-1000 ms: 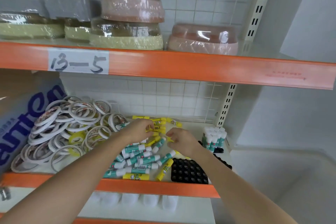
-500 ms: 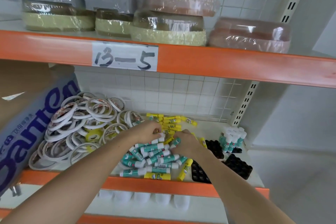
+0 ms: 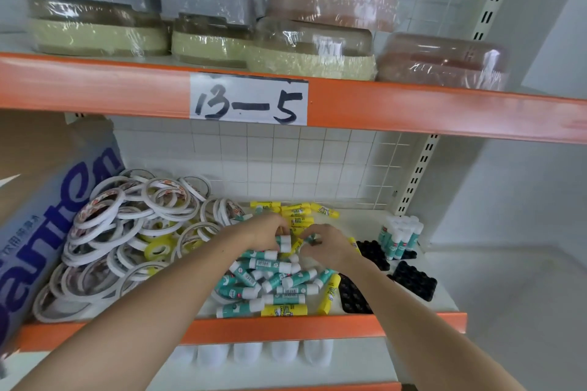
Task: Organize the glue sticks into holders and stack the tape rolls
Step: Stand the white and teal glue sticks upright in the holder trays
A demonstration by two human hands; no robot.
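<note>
Glue sticks (image 3: 273, 282), teal and yellow, lie heaped too thick to count at the shelf's (image 3: 286, 328) front edge. Your left hand (image 3: 265, 232) grips one teal stick (image 3: 283, 241); your right hand (image 3: 327, 244) curls beside it, its hold unclear. Three black holders (image 3: 413, 279) sit toward the right edge, one with upright sticks (image 3: 400, 236). Tape rolls (image 3: 127, 232) pile at the left.

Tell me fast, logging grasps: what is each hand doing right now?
Left hand: fingers curled round a teal glue stick.
Right hand: fingers curled on something small; which stick cannot be told.
</note>
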